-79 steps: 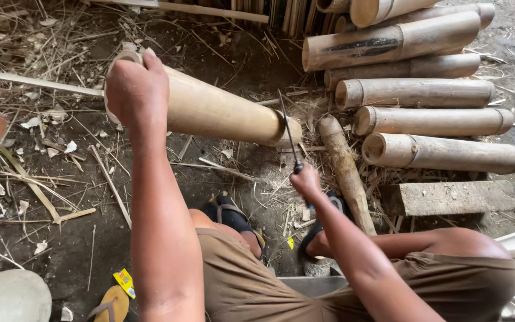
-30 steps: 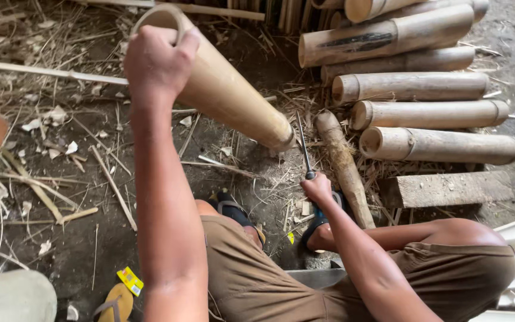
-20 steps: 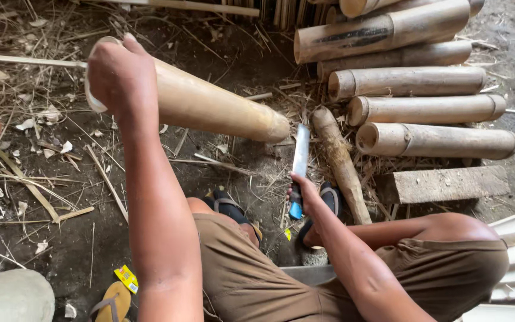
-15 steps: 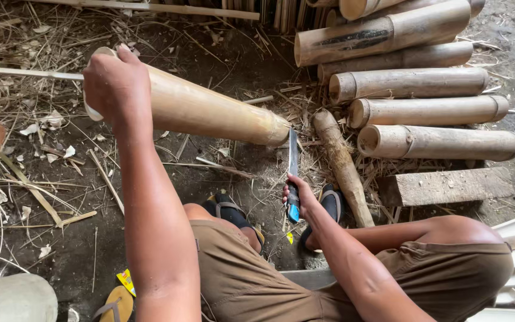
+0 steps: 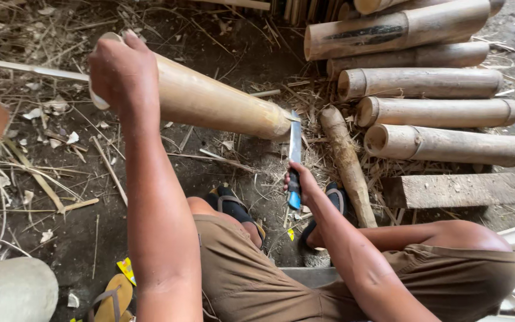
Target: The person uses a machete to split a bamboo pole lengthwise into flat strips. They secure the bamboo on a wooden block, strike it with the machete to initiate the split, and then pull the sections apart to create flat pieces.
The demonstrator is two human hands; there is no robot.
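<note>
Head view: left hand clutching bamboo pole, right hand gripping half-hidden knife.

Stacked poles: pale tan cut bamboo lengths lie side by side at two o'clock, open ends facing left.
Short log: a rough brown bamboo stub slants at three o'clock, just beside the stack.
Plank: a grey weathered wooden board lies flat at four o'clock.
Footwear: black rubber sandals sit near centre.
Ground: dark earth strewn with dry straw and bamboo shavings at nine o'clock.
Corner: a rounded grey stone block at seven o'clock.
</note>
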